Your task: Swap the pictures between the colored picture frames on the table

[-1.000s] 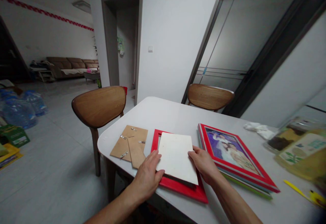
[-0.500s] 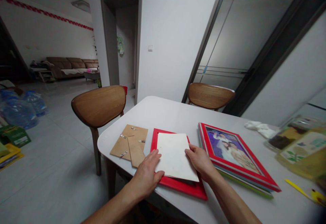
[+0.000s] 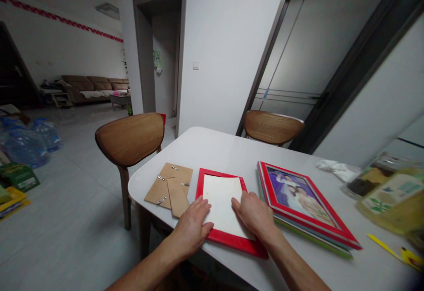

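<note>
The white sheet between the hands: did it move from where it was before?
Yes. The white sheet shifted left, toward the unmoved clipped brown backing board, and appears lower, in the red picture frame's opening.

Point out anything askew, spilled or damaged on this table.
Nothing looks spilled or damaged. The white sheet lies within the red frame. Only the white cloth or tissue at the right of the table seems untidy: it lies crumpled.

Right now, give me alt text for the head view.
A person's left hand rests at the left side of a red frame, and the right hand touches the white sheet lying within it, on a white table. At left lies a brown backing board; right, a framed photo tops a stack.
</note>
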Available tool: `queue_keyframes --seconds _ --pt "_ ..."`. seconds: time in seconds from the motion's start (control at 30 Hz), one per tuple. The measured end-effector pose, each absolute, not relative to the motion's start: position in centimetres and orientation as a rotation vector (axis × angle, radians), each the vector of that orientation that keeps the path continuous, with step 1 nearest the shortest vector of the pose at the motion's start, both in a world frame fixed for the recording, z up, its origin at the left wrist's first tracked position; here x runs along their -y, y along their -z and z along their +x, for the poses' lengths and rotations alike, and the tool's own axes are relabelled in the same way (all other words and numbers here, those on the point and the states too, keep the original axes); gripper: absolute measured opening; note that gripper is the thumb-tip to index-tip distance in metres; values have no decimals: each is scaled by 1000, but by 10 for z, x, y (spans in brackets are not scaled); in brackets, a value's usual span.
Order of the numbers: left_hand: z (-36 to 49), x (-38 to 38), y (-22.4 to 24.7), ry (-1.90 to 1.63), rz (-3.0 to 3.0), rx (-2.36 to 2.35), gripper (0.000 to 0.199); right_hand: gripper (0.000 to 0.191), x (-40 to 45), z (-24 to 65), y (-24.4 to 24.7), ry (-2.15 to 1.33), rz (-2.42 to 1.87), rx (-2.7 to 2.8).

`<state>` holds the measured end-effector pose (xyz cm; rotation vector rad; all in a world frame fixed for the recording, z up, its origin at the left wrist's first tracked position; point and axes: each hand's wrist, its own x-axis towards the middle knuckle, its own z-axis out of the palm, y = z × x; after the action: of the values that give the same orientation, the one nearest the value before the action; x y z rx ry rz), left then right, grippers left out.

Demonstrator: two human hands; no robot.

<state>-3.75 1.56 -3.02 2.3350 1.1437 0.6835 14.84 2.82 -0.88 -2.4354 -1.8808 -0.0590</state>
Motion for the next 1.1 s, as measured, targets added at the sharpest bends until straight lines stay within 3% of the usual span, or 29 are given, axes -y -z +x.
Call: queue_keyframes --seconds 0.67,0.87,1.1 --pt "-67 -20 25 -754 2300 -1164 48 30 -13 142 20 171 -2092 2022" --pt "-130 -43 32 -620 2311 -1577 58 32 -20 83 8 -37 -1742 2110" --pt "-159 -39 45 -598 2394 -1490 60 40 -35 13 13 -69 -1729 2198"
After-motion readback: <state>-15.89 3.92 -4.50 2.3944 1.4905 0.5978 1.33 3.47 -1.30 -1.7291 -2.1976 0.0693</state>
